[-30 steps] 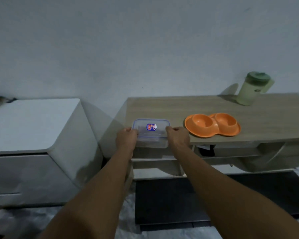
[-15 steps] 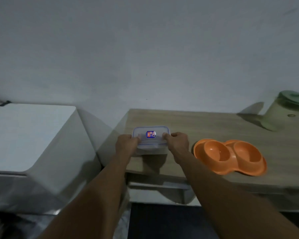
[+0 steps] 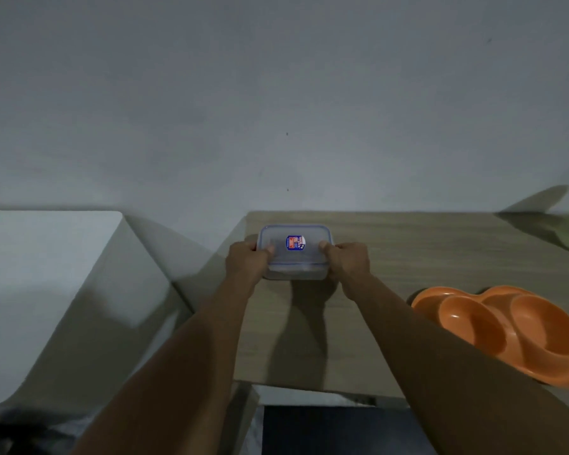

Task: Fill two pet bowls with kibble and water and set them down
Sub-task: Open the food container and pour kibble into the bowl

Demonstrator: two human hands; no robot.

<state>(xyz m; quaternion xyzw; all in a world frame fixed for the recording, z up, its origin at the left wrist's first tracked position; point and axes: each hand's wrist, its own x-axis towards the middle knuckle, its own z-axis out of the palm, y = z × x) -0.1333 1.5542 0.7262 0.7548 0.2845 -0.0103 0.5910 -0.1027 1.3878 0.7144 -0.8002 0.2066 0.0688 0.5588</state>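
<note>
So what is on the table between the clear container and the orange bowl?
Nothing: in the head view only bare table separates the container from the bowl.

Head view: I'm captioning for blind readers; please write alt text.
Both hands, left hand and right hand, grip the ends of a lidded clear plastic container over a wooden tabletop. An empty orange double pet bowl sits at right.

Both hands [image 3: 248, 266] [image 3: 349, 264] clasped (arms outstretched).

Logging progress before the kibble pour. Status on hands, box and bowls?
Left hand and right hand grip box ends, lid on. Orange bowls empty, at right. Nothing between.
</note>
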